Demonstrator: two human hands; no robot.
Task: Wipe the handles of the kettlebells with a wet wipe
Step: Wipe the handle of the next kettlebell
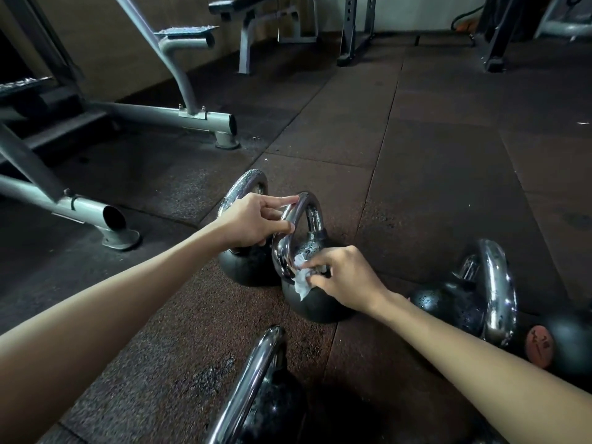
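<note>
In the head view, a round black kettlebell (307,312) with a curved chrome handle (315,213) stands upright on the dark speckled rubber floor (432,187), a little toward 6 o'clock from the middle of the frame. The left hand (253,222) reaches in from 8 o'clock and pinches the top of that handle's arch, with the forefinger laid along the top and the thumb curled beneath. The right hand (347,277) comes in from 4 o'clock. Its fingers are bunched round a crumpled white wet wipe (299,278), pressing it against the foot of the handle's near leg, where the leg meets the black body. A second black kettlebell (243,267) stands just beside the first at its 10 o'clock, partly hidden by the left hand. A third black kettlebell (448,307) is at 3 o'clock from the first, well apart from it, its chrome loop turned toward the camera. A fourth kettlebell (253,379) shows at the frame's 6 o'clock edge, mostly its shiny handle. A fifth dark weight (573,338) with a round reddish label (539,346) sits at 4 o'clock. A grey tubular machine frame (166,115) stands at 10 o'clock and a padded bench (253,8) at 12 o'clock.
</note>
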